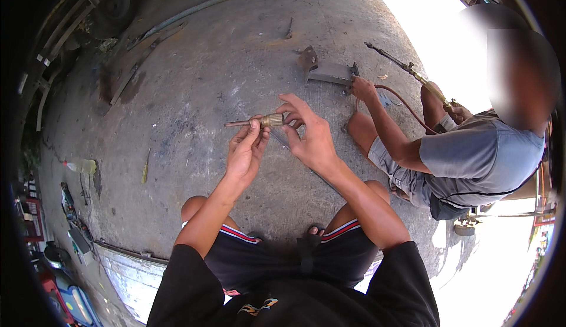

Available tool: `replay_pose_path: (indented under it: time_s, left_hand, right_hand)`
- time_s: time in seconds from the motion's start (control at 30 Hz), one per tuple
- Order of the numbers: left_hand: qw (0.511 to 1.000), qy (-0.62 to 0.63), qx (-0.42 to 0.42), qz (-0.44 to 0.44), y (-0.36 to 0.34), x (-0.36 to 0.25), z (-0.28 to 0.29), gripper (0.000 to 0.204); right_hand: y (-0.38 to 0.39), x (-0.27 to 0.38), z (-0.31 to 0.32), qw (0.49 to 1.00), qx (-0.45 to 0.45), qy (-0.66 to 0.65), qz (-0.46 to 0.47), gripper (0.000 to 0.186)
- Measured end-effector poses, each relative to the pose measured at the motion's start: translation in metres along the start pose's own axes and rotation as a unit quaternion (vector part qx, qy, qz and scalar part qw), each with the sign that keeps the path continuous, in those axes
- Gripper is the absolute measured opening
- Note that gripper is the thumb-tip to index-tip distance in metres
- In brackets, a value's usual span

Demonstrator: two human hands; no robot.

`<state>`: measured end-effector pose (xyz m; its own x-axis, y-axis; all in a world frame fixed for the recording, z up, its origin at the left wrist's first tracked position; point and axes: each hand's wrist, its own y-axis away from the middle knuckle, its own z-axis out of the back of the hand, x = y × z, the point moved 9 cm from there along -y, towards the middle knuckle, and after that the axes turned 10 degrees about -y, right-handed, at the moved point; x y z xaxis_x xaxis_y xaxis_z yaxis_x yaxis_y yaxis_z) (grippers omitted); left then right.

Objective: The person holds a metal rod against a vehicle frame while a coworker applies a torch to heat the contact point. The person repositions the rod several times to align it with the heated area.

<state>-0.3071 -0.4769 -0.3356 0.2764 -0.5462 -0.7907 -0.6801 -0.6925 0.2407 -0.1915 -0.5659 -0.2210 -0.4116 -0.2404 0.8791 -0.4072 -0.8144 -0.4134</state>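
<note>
My left hand (245,150) pinches a brass fitting (272,120) with a ribbed, rounded end and a thin reddish-brown stem pointing left. It is held level above the concrete floor, between my knees and the metal pieces further out. Close by the ribbed end is my right hand (309,135), its fingers curved and apart, one raised. Whether its fingertips touch the brass is hard to make out. To the right squats another person in a grey shirt (471,150), with one hand on a gas torch (425,85) and the other at a metal channel piece (331,73).
A reddish hose (407,104) runs beside the other person. A long pipe (230,0) and a flat bar (135,70) lie on the floor at the far left. A plastic bottle (81,166) lies left, near a white panel (132,277). One small bolt-like rod (289,28) lies ahead.
</note>
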Motion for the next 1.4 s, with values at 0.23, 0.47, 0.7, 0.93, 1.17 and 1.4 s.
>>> replay_pose_path:
  time_s: [0.23, 0.47, 0.7, 0.93, 1.17, 1.4]
  left_hand:
    - [1.000, 0.022, -0.010, -0.004, -0.006, 0.003, 0.011, 0.030]
    - [1.000, 0.002, -0.011, 0.020, -0.007, 0.005, 0.006, 0.029]
    - [0.999, -0.008, 0.010, 0.050, -0.005, 0.010, 0.004, 0.033]
    - [0.996, -0.046, 0.006, 0.074, 0.001, 0.012, 0.001, 0.037]
    - [0.996, -0.048, 0.000, 0.072, 0.004, 0.011, 0.013, 0.036]
    - [0.995, -0.054, 0.009, 0.079, 0.007, 0.012, 0.010, 0.035]
  right_hand:
    - [0.003, -0.022, 0.020, 0.982, -0.023, 0.129, -0.137, 0.044]
    - [-0.001, -0.020, 0.028, 0.986, -0.021, 0.131, -0.103, 0.046]
    - [-0.005, -0.010, -0.003, 0.987, 0.086, 0.133, 0.024, 0.036]
    - [-0.002, -0.013, -0.011, 0.974, 0.151, 0.169, 0.013, 0.036]
    - [-0.003, -0.006, -0.017, 0.971, 0.176, 0.164, 0.000, 0.032]
    - [-0.001, -0.010, -0.018, 0.972, 0.175, 0.155, 0.000, 0.031]
